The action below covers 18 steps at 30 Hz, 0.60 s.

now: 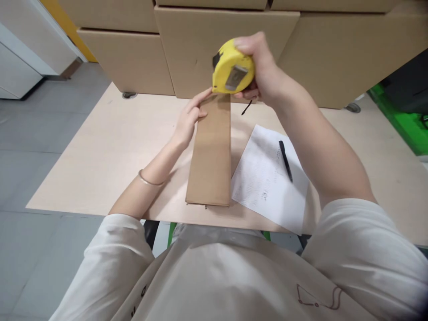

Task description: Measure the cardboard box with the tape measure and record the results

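Observation:
A long, narrow cardboard box [212,151] lies on the table, pointing away from me. My right hand [259,62] is closed around a yellow tape measure [234,67] with a metal belt clip, held at the box's far end. No drawn-out tape blade can be made out. My left hand [190,118] rests against the box's far left side, thumb near its top edge. Its index finger stretches to the lower corner of the tape measure; the other fingers are partly hidden. A dark cord [246,108] hangs below my right hand.
Right of the box lies a white printed sheet [267,187] with a black pen [286,161] on it. Large cardboard boxes [187,49] stand stacked along the back of the light wooden table [90,156]. Grey floor tiles [43,178] show beyond the left edge.

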### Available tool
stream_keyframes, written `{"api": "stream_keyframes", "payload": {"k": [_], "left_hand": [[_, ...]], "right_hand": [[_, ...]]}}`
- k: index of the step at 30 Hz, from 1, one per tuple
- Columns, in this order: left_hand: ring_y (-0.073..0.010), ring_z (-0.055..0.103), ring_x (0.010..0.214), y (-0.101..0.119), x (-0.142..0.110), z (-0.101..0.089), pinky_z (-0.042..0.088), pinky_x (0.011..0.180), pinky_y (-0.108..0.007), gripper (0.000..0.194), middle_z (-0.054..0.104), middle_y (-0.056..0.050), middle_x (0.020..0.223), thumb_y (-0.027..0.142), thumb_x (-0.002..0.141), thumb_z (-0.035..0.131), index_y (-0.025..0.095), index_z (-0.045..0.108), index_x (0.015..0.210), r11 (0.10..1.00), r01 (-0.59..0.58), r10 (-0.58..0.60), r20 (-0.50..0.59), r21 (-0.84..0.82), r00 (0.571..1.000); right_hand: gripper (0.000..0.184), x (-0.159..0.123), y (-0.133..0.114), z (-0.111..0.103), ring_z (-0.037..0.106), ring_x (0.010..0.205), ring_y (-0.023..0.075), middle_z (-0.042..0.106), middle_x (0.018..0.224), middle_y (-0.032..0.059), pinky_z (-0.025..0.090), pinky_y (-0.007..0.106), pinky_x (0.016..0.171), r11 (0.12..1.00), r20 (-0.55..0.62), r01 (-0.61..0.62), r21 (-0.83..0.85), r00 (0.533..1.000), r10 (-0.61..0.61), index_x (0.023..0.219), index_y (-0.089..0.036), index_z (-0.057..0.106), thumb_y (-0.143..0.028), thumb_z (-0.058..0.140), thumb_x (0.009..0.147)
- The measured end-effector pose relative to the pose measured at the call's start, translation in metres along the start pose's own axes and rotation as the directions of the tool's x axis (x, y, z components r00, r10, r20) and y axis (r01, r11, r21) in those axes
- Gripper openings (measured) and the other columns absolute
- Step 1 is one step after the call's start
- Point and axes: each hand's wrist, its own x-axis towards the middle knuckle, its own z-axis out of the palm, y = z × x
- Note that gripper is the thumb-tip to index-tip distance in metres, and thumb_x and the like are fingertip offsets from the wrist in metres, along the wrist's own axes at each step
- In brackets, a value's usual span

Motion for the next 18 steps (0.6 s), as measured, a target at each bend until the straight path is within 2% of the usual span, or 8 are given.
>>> {"api": "stream_keyframes", "payload": {"k": [2, 4, 6, 7, 9, 12, 15, 18], "left_hand": [[-0.0485, 0.065, 0.171, 0.029, -0.011, -0.027, 0.062, 0.135, -0.067, 0.061, 0.077, -0.008, 0.175, 0.059, 0.105, 0.067, 0.033, 0.086, 0.157, 0.978, 0.152, -0.158, 0.033, 0.144, 0.987], [-0.0509, 0.075, 0.158, 0.053, -0.023, -0.046, 0.068, 0.125, -0.072, 0.068, 0.074, -0.01, 0.18, 0.067, 0.11, 0.067, 0.038, 0.078, 0.17, 0.924, 0.282, -0.306, 0.055, 0.256, 0.951], [-0.0528, 0.079, 0.153, 0.068, -0.032, -0.054, 0.071, 0.121, -0.075, 0.08, 0.065, -0.011, 0.189, 0.079, 0.111, 0.071, 0.043, 0.067, 0.182, 0.892, 0.31, -0.354, 0.081, 0.329, 0.932], [-0.0536, 0.077, 0.155, 0.071, -0.035, -0.053, 0.07, 0.122, -0.075, 0.085, 0.061, -0.01, 0.192, 0.083, 0.11, 0.073, 0.045, 0.063, 0.185, 0.894, 0.278, -0.329, 0.092, 0.352, 0.94], [-0.0548, 0.069, 0.166, 0.07, -0.038, -0.043, 0.065, 0.133, -0.076, 0.088, 0.06, -0.008, 0.193, 0.087, 0.109, 0.076, 0.045, 0.061, 0.186, 0.912, 0.149, -0.205, 0.11, 0.381, 0.972], [-0.0569, 0.049, 0.184, 0.059, -0.036, -0.017, 0.042, 0.153, -0.077, 0.09, 0.064, -0.003, 0.188, 0.087, 0.112, 0.074, 0.045, 0.055, 0.188, 0.912, -0.012, -0.048, 0.136, 0.41, 0.99], [-0.0629, 0.032, 0.191, 0.05, -0.024, 0.01, 0.027, 0.16, -0.076, 0.106, 0.057, -0.004, 0.193, 0.091, 0.106, 0.079, 0.041, 0.047, 0.194, 0.889, -0.031, -0.056, 0.178, 0.456, 0.982], [-0.0674, 0.043, 0.184, 0.042, -0.006, 0.032, 0.031, 0.159, -0.076, 0.116, 0.051, -0.007, 0.199, 0.09, 0.096, 0.09, 0.036, 0.051, 0.191, 0.879, -0.043, -0.07, 0.218, 0.475, 0.973]], "right_hand": [[0.042, -0.011, 0.002, -0.014, 0.048, 0.055, 0.0134, 0.064, 0.078, 0.005, 0.012, 0.028, 0.044, 0.99, -0.067, 0.14, 0.004, 0.988, -0.139, 0.093, -0.026, 0.067, -0.057, 0.05, 0.115], [0.038, -0.02, 0.006, -0.027, 0.051, 0.054, 0.0148, 0.068, 0.08, 0.0075, 0.011, 0.029, 0.044, 0.975, -0.088, 0.221, -0.02, 0.971, -0.222, 0.094, -0.026, 0.067, -0.054, 0.047, 0.11], [0.035, -0.025, 0.014, -0.034, 0.053, 0.053, 0.0154, 0.072, 0.083, 0.0083, 0.01, 0.028, 0.044, 0.975, -0.085, 0.221, -0.016, 0.972, -0.221, 0.096, -0.026, 0.067, -0.057, 0.053, 0.104], [0.035, -0.026, 0.019, -0.035, 0.053, 0.052, 0.0154, 0.073, 0.085, 0.0082, 0.011, 0.028, 0.043, 0.975, -0.096, 0.223, 0.001, 0.97, -0.222, 0.096, -0.026, 0.066, -0.06, 0.057, 0.102], [0.041, -0.025, 0.031, -0.032, 0.052, 0.051, 0.0151, 0.074, 0.087, 0.007, 0.013, 0.027, 0.041, 0.97, -0.146, 0.228, 0.084, 0.966, -0.215, 0.096, -0.027, 0.063, -0.068, 0.064, 0.096], [0.061, -0.02, 0.052, -0.021, 0.04, 0.048, 0.0143, 0.065, 0.074, 0.0043, 0.013, 0.027, 0.039, 0.96, -0.187, 0.173, 0.218, 0.973, -0.133, 0.092, -0.029, 0.06, -0.09, 0.065, 0.094], [0.078, -0.016, 0.066, -0.02, 0.029, 0.047, 0.0153, 0.05, 0.059, 0.0002, 0.015, 0.028, 0.038, 0.958, -0.156, 0.096, 0.272, 0.986, -0.055, 0.087, -0.03, 0.057, -0.108, 0.056, 0.092], [0.081, -0.013, 0.072, -0.034, 0.029, 0.046, 0.016, 0.045, 0.056, -0.0017, 0.017, 0.029, 0.038, 0.942, -0.157, 0.127, 0.31, 0.984, -0.081, 0.086, -0.032, 0.056, -0.112, 0.056, 0.089]]}}
